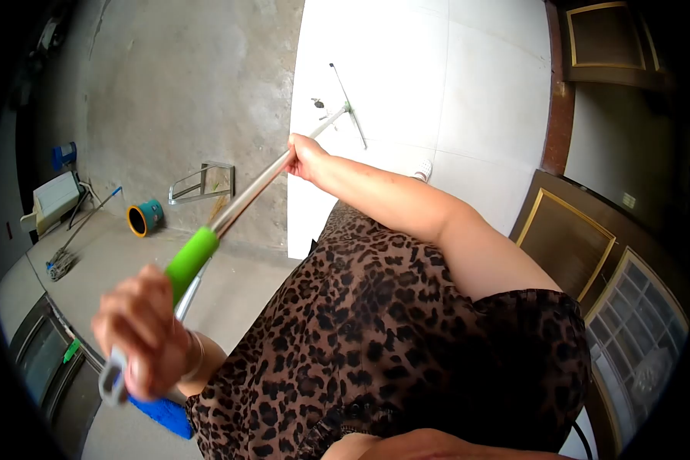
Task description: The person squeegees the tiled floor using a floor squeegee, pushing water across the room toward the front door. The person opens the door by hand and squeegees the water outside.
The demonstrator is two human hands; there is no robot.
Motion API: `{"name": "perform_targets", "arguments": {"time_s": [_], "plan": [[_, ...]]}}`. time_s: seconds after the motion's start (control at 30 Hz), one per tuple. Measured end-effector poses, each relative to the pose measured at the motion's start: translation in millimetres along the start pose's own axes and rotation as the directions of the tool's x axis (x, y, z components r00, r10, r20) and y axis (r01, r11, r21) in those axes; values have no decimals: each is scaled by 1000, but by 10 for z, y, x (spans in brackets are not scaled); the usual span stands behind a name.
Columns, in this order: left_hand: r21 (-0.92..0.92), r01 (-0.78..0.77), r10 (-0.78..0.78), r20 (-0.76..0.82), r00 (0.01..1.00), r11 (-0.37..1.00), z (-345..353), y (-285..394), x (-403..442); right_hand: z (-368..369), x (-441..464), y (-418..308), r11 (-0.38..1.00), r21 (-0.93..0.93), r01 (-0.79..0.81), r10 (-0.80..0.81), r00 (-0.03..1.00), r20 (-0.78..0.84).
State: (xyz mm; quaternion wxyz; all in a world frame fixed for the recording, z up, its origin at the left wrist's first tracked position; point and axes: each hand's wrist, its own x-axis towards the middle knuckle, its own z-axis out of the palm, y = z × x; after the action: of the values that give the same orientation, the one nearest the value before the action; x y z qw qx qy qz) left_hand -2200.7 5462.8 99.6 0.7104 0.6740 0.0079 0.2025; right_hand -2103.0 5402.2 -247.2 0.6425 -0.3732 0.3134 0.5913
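My left hand (pixel 146 330) is closed around the top end of a long-handled floor squeegee, just past its green grip (pixel 192 261). A grey hanging loop (pixel 113 379) sticks out below this hand. Farther down the metal pole, my right hand (pixel 305 156) is wrapped around the shaft with the arm stretched forward. The squeegee's thin, wide head (pixel 349 109) rests on the white tiled floor (pixel 406 69). Small dark debris (pixel 318 103) lies beside the head, on its left.
A teal bucket (pixel 152 217), a metal frame (pixel 207 184) and a string mop (pixel 63 264) are on the concrete at left. A blue fluffy mop pad (pixel 161 416) shows behind my left arm. Brown gold-trimmed doors (pixel 563 230) stand at right. One shoe (pixel 423 169) is visible.
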Motion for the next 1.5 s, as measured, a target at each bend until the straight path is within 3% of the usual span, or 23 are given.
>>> {"name": "perform_targets", "arguments": {"time_s": [0.07, 0.13, 0.17, 0.2, 0.23, 0.3, 0.37, 0.63, 0.7, 0.73, 0.97, 1.13, 1.23, 1.37, 1.47, 1.5], "plan": [[-56, -13, 19, 118, 993, 998, -44, 260, 48, 138, -353, -17, 1000, -13, -19, 19, 999, 27], [20, 42, -41, -15, 999, 999, 69, -11, 128, -44, -47, -101, 998, -7, -65, 65, 994, 87], [70, 64, -59, -70, 996, 995, 745, -184, 176, -555, -242, -358, 997, 2, -79, 78, 988, 135], [125, 15, -1, -113, 994, 992, 874, -161, 215, -608, -248, -406, 993, 20, -115, 107, 967, 233], [119, -24, 30, -48, 998, 993, 982, -105, 236, -692, -282, -396, 996, -38, -81, 87, 981, 176], [86, -50, 46, 55, 997, 995, 921, 173, 237, -627, -557, -416, 997, 39, -67, 54, 964, 260], [32, -113, 111, 47, 993, 993, 1006, 401, 321, -678, -964, -537, 999, 41, -16, 3, 951, 310], [-251, -61, 85, 86, 993, 966, 1590, 505, 59, -1344, -1692, -683, 975, 177, 133, -170, 962, 215], [-216, -58, 93, 155, 984, 975, 1796, 592, 10, -1446, -2000, -727, 966, 189, 178, -204, 971, 127], [-200, -75, 113, 186, 976, 977, 1482, 469, -37, -1272, -1790, -708, 960, 199, 196, -224, 966, 130], [-104, -104, 134, 350, 927, 989, 1568, 375, 125, -1370, -1688, -948, 880, 396, 264, -337, 933, 127], [-47, -21, 39, 417, 908, 999, 2523, 544, 952, -1807, -2171, -1503, 787, 561, 258, -381, 918, 112], [-147, -25, 89, 447, 890, 989, 2867, 183, 1535, -2178, -2163, -2039, 749, 579, 322, -406, 914, 17], [-315, -6, 190, 556, 809, 949, 3335, -523, 2196, -2856, -2133, -2738, 715, 570, 405, -455, 889, -61], [-413, 121, 201, 653, 730, 903, 3738, -836, 2691, -3275, -2196, -3193, 639, 593, 490, -519, 844, -138], [-447, 188, 232, 726, 648, 874, 3894, -923, 2854, -3407, -2218, -3303, 606, 607, 514, -545, 824, -155]]}}
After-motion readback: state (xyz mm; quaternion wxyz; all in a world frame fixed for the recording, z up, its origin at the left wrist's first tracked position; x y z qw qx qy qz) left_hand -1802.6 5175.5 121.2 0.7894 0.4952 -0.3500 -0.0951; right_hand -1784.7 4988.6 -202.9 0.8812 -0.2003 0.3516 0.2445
